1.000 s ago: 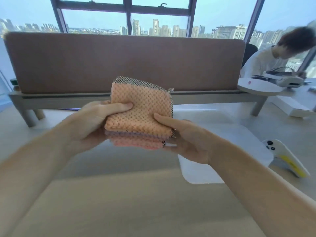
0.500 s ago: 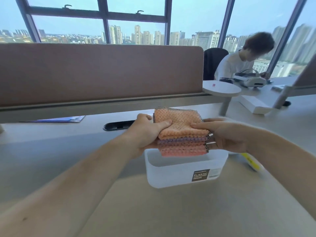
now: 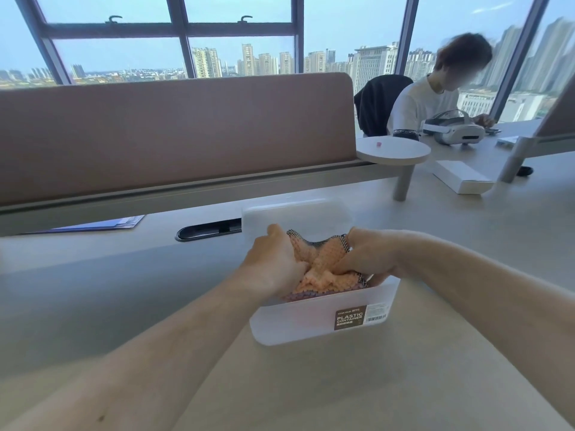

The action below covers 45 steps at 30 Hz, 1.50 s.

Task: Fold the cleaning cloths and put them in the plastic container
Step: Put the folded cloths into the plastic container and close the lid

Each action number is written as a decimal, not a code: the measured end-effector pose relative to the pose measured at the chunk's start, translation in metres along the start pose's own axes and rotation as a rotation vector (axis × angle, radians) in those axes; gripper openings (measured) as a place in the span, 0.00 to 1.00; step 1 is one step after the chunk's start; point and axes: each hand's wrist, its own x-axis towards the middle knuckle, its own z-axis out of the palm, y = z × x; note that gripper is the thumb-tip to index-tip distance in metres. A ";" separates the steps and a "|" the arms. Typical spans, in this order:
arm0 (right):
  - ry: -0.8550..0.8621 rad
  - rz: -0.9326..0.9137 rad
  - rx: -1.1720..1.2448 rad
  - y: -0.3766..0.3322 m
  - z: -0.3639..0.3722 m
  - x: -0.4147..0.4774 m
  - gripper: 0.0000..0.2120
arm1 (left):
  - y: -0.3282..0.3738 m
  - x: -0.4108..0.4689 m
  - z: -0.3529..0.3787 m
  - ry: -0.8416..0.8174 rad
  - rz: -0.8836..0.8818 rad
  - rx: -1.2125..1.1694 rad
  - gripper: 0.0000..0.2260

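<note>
both hands, left hand [image 3: 273, 269] and right hand [image 3: 364, 259], squeezed soft orange bumpy cloth stack [image 3: 323, 269] tight, pushed down so it fit inside white see-through plastic box [image 3: 311, 321].

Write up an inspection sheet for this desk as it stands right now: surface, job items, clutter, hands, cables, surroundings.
Surface: pale beige desk top, with a dark oval cable slot near the brown partition panel.
Job's things: stack of orange and purple textured cleaning cloths, bunched and partly inside the translucent white plastic container; white lid lies behind it.
Clutter: blue papers, long white box.
Grippers: left hand and right hand both press on the cloths.
Cables: nothing seen.
Surroundings: seated person in white shirt, white headset, round white side shelf, windows onto city towers.
</note>
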 end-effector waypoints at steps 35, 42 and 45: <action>0.197 -0.232 -0.364 -0.016 0.064 -0.006 0.25 | -0.054 -0.023 -0.012 -0.206 0.270 0.147 0.28; 0.101 -0.264 -0.304 -0.036 0.099 -0.016 0.21 | -0.091 -0.042 -0.036 -0.237 0.259 0.233 0.29; 0.078 -0.274 -0.297 -0.049 0.113 -0.018 0.21 | -0.108 -0.051 -0.042 -0.210 0.247 0.226 0.29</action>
